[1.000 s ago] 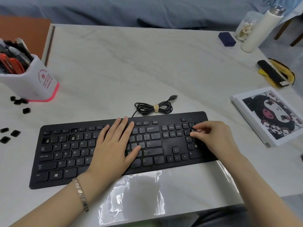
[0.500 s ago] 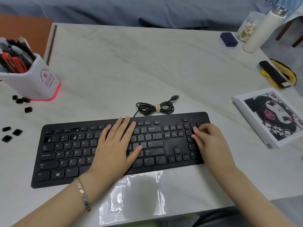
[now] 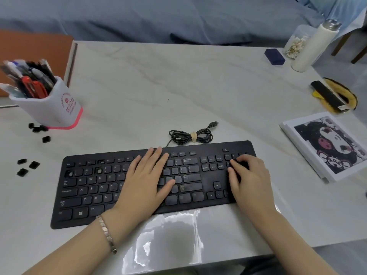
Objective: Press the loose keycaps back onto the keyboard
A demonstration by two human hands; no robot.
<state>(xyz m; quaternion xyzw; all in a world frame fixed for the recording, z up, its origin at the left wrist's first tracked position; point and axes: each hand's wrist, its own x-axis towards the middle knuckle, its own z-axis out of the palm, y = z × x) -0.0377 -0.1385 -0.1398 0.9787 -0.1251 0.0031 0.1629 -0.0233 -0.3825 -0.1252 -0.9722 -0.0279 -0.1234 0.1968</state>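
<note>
Head view: left hand (image 3: pixel 147 181) lies flat on the keyboard (image 3: pixel 83 195); right hand (image 3: pixel 250 179) curls at its right edge, hold unclear; table (image 3: pixel 158 86) stretches beyond.

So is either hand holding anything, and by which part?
Left hand lies flat on the keyboard, holding nothing. Right hand presses the numpad with bent fingertips; anything beneath is hidden.

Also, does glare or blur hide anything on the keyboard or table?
Head view: a bright glare patch lies on the table just in front of the keyboard, between the forearms, hiding no keys; head view: key legends and the pens in the pen holder look soft; head view: the wide lens bows the table's edges.
</note>
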